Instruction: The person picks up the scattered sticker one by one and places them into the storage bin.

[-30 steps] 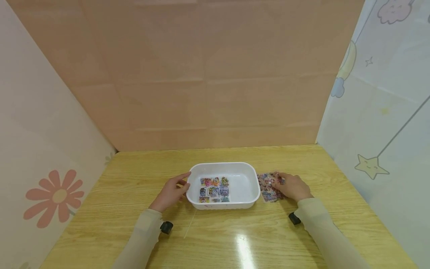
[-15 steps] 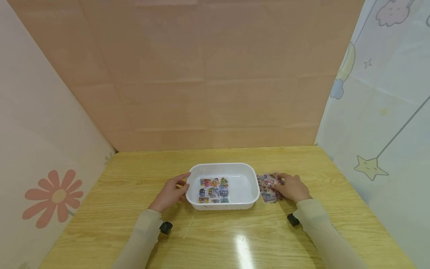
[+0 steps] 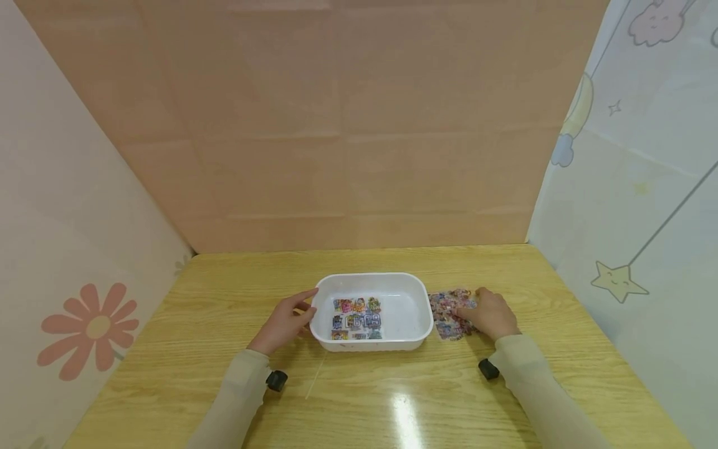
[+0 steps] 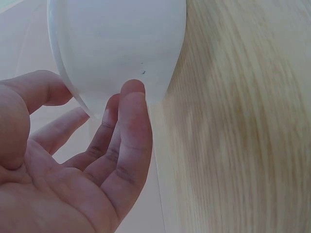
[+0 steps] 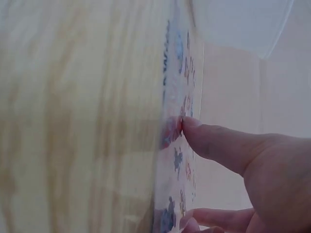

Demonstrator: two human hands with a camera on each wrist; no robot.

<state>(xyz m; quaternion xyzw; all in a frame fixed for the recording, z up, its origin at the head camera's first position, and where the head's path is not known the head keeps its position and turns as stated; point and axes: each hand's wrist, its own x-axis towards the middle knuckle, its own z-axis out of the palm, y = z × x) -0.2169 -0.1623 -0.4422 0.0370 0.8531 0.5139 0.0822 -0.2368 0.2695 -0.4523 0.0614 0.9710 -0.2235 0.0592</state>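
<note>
My left hand [image 3: 285,324] touches the left end of a white plastic basin [image 3: 401,344]. In the left wrist view its thumb meets the rim, while loosely bent fingers [image 4: 133,121] rest against the outer wall. Flat sheets with small colourful cartoon prints [image 3: 359,321], like sticker sheets, lie in the basin's left half. My right hand [image 3: 492,313] rests on clear printed sheets [image 3: 445,313] lying just right of the basin. Seen from the right wrist, the thumb [image 5: 214,138] presses their surface and other fingertips touch it farther down.
A thin pale strip [image 3: 316,379] lies on the wooden table [image 3: 269,274] before the basin's left end. Brown paper [image 3: 342,125] stands at the back. Light patterned walls [image 3: 617,174] border both sides.
The right hand's fingers have shifted slightly to the right over the printed sheets, uncovering a little more of them. The left hand and basin stay nearly in place.
</note>
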